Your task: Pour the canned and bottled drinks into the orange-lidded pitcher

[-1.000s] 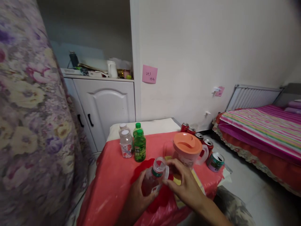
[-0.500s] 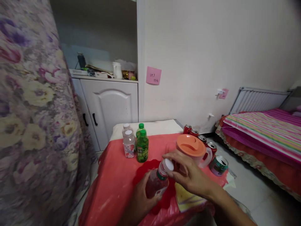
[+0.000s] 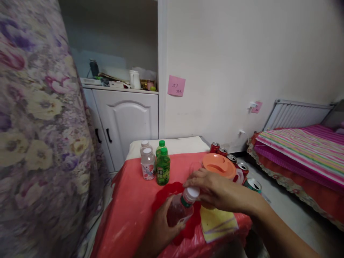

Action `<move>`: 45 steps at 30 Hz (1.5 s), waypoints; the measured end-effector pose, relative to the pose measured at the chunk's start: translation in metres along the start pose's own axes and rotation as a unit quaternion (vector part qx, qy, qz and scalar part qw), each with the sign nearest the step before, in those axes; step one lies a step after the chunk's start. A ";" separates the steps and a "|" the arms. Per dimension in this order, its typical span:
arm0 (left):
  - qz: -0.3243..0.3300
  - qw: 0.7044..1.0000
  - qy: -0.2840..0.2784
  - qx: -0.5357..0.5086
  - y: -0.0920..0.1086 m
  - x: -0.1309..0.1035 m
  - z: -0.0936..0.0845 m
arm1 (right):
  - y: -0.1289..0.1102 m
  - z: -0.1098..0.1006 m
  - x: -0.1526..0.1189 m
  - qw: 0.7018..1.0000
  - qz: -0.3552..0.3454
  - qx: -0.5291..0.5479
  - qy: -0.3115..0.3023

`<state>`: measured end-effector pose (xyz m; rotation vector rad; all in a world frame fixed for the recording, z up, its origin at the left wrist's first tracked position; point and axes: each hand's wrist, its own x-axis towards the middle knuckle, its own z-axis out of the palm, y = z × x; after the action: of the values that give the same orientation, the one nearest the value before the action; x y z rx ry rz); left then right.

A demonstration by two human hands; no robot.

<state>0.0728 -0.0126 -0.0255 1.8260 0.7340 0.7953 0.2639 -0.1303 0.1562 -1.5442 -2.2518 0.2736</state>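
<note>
Head view, held bottle (image 3: 181, 212), table edge (image 3: 242, 223) near

Tabletop (image 3: 126, 204): four bottles (image 3: 163, 171) at left rear; pitcher (image 3: 219, 165) right of them, cans (image 3: 243, 169) right of pitcher; fifth bottle (image 3: 179, 211) in front, over dish (image 3: 166, 192); cloth (image 3: 218, 223) right of dish. Curtain (image 3: 40, 125) far left; bed (image 3: 303, 143) far right.

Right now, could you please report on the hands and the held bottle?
Left hand gripping bottle; right hand at its white cap. Orange-lidded pitcher just beyond right hand.
</note>
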 end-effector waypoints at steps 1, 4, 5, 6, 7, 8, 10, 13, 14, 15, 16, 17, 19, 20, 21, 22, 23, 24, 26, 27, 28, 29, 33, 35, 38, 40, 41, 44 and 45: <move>0.001 1.000 -0.011 0.002 0.000 0.000 0.000 | -0.001 0.000 0.000 1.000 0.001 -0.011 -0.007; 0.004 0.999 -0.037 0.007 -0.001 0.000 -0.001 | 0.000 0.004 0.000 1.000 0.010 -0.025 -0.005; 0.002 0.999 -0.033 0.008 -0.002 0.000 -0.001 | 0.001 0.006 0.000 0.999 0.016 -0.030 0.002; -0.002 1.000 -0.026 0.012 -0.003 0.000 -0.001 | 0.002 0.008 0.000 0.999 0.026 -0.038 0.011; -0.005 1.000 -0.018 0.016 -0.004 0.000 0.000 | 0.002 0.011 0.001 0.998 0.041 -0.051 0.021; -0.009 1.000 -0.012 0.020 -0.004 -0.001 0.000 | 0.003 0.013 0.002 0.995 0.061 -0.066 0.031; -0.012 1.000 -0.011 0.025 -0.003 -0.001 0.000 | 0.003 0.019 0.004 0.989 0.107 -0.093 0.049; -0.010 1.000 -0.021 0.017 0.001 -0.001 -0.001 | 0.000 0.023 0.008 0.982 0.149 -0.097 0.067; -0.009 1.000 -0.022 0.011 0.004 -0.001 -0.002 | -0.002 0.024 0.008 0.982 0.151 -0.089 0.072; -0.009 1.000 -0.023 0.004 0.006 -0.001 -0.004 | -0.004 0.024 0.008 0.983 0.148 -0.079 0.076; -0.008 1.000 -0.021 -0.003 0.009 -0.001 -0.005 | -0.006 0.024 0.008 0.985 0.141 -0.064 0.080; -0.008 1.000 -0.019 -0.009 0.011 -0.001 -0.006 | -0.008 0.024 0.007 0.986 0.133 -0.047 0.084; -0.005 1.000 -0.017 -0.021 0.015 -0.002 -0.007 | -0.011 0.023 0.005 0.990 0.106 -0.010 0.090; -0.002 0.999 -0.018 -0.026 0.016 -0.002 -0.007 | -0.012 0.023 0.005 0.992 0.091 0.007 0.092; 0.000 0.999 -0.019 -0.029 0.017 -0.002 -0.007 | -0.012 0.024 0.004 0.992 0.078 0.021 0.095; 0.003 0.999 -0.023 -0.031 0.017 -0.002 -0.007 | -0.012 0.025 0.005 0.992 0.069 0.030 0.098; 0.006 0.999 -0.028 -0.031 0.017 -0.003 -0.007 | -0.011 0.026 0.005 0.992 0.067 0.035 0.104; 0.006 0.999 -0.032 -0.029 0.016 -0.003 -0.007 | -0.010 0.028 0.006 0.990 0.075 0.036 0.113; 0.002 0.999 -0.030 -0.023 0.015 -0.003 -0.007 | -0.009 0.031 0.007 0.984 0.110 0.033 0.137; -0.002 0.999 -0.027 -0.021 0.015 -0.003 -0.007 | -0.008 0.033 0.008 0.980 0.130 0.032 0.146; -0.004 1.000 -0.024 -0.018 0.015 -0.002 -0.007 | -0.007 0.034 0.008 0.977 0.146 0.032 0.152; -0.007 1.000 -0.024 -0.016 0.016 -0.002 -0.008 | -0.007 0.035 0.007 0.976 0.152 0.037 0.152; -0.001 0.999 -0.042 -0.016 0.021 -0.001 -0.010 | -0.006 0.038 0.004 0.981 0.092 0.081 0.148; 0.002 0.999 -0.047 -0.017 0.023 -0.001 -0.010 | -0.005 0.041 0.004 0.980 0.083 0.086 0.157; 0.000 0.999 -0.048 -0.015 0.022 -0.002 -0.010 | -0.003 0.046 0.006 0.974 0.130 0.076 0.172; -0.003 0.999 -0.045 -0.011 0.021 -0.002 -0.010 | -0.001 0.048 0.007 0.969 0.152 0.083 0.178; -0.002 0.999 -0.045 -0.011 0.021 -0.002 -0.011 | -0.001 0.049 0.007 0.968 0.151 0.090 0.181; 0.005 0.999 -0.052 -0.012 0.020 -0.002 -0.011 | -0.001 0.051 0.006 0.969 0.107 0.114 0.193; 0.007 0.998 -0.053 -0.011 0.020 -0.001 -0.011 | -0.001 0.051 0.005 0.969 0.091 0.118 0.196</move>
<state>0.0657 -0.0144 -0.0039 1.8409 0.6432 0.7053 0.2397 -0.1226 0.1114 -1.5242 -1.7145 0.2510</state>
